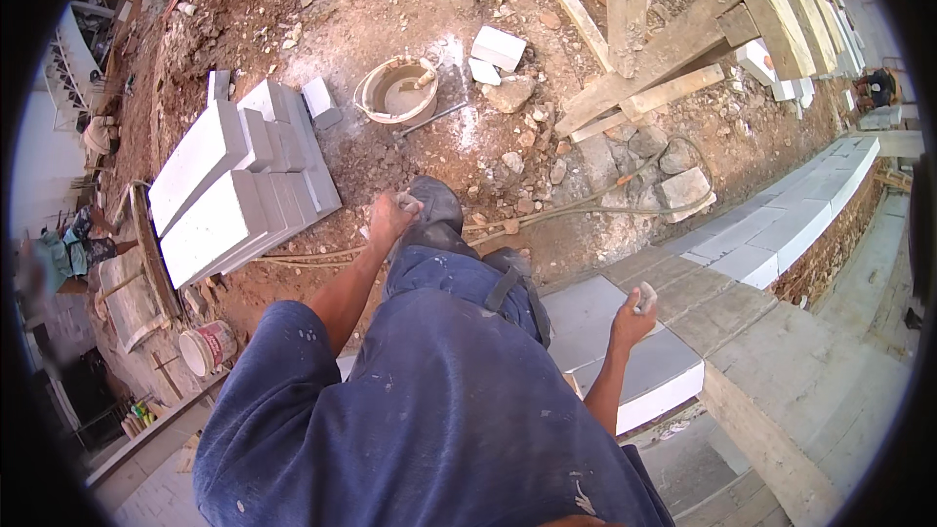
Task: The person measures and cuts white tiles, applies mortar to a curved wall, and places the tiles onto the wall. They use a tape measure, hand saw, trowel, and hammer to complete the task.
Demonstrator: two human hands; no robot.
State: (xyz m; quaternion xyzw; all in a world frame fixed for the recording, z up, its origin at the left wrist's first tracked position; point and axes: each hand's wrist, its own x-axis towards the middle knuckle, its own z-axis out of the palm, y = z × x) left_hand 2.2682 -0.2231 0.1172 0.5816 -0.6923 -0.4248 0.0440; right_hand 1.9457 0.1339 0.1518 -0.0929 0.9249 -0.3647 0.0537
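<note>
Rubble-strewn dirt ground [459, 151] bears stacked white blocks [239, 176], a bucket [397, 90].

The single head-worn fisheye camera is looking steeply down from above the person's blue-clad torso [429, 410], facing forward over reddish dirt ground [429, 0]. Near things are filling the lower frame, while the stack of white blocks [234, 176] and timber planks [683, 29] are bending toward the rim; no second view is sharing the scene.

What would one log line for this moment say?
left hand: closed, at raised knee | right hand: closed on small pale lump | right foot on white block | stacked white blocks left | mortar bucket ahead
</note>
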